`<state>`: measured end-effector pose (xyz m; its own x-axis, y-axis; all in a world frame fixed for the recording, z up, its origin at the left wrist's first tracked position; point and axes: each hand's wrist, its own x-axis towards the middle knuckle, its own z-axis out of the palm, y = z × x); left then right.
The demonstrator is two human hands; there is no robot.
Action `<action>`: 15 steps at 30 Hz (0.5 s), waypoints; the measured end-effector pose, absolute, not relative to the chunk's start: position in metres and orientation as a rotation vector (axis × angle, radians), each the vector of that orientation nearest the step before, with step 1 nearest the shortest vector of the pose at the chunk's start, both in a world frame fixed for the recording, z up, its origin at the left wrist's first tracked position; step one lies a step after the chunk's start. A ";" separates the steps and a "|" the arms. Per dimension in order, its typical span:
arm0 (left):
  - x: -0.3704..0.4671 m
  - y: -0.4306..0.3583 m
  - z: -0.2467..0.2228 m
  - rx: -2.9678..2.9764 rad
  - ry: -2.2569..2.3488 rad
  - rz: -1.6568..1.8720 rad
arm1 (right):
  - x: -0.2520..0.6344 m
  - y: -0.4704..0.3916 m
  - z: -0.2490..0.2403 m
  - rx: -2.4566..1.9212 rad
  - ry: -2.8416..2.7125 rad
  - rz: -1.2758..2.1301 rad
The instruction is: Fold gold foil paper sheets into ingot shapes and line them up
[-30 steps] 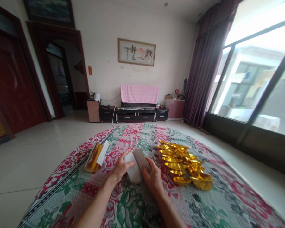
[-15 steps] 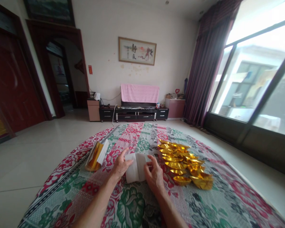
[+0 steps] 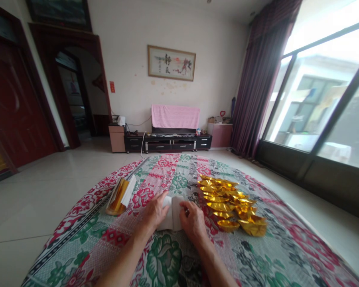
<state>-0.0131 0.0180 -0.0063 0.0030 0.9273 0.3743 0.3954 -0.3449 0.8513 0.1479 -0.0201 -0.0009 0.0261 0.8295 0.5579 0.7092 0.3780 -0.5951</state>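
Note:
A white sheet of paper [image 3: 176, 215] with a crease down its middle lies on the flowered tablecloth [image 3: 164, 259]. My left hand [image 3: 155, 211] rests on its left part, fingers apart and pointing forward. On the right part is my right hand [image 3: 193, 219], its fingers curled together at the paper; whether they pinch it is hidden. Several folded gold foil pieces [image 3: 221, 207] stand in rows to the right of my hands. To the left lies a curled stack of gold and white sheets [image 3: 119, 199].
Beyond the round table stands a black low cabinet [image 3: 170, 143] bearing something under a pink cloth [image 3: 175, 116]. A purple curtain [image 3: 251, 79] and large windows are on the right, a dark red door [image 3: 14, 95] on the left.
My left hand has moved forward over the paper's left part. The fingers of my right hand have curled in and come down on the right part. The view has shifted slightly.

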 end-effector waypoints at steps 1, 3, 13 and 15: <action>-0.013 0.018 -0.007 1.835 1.395 1.294 | 0.148 -0.020 -0.001 -1.389 -1.713 0.156; -0.013 0.016 -0.007 1.975 1.462 1.242 | 0.148 -0.020 -0.001 -1.428 -1.710 0.144; -0.009 0.009 0.005 2.447 1.448 0.962 | 0.148 -0.018 -0.006 -1.454 -1.713 0.103; -0.008 0.009 0.003 2.405 1.421 0.990 | 0.148 -0.017 -0.006 -1.455 -1.705 0.101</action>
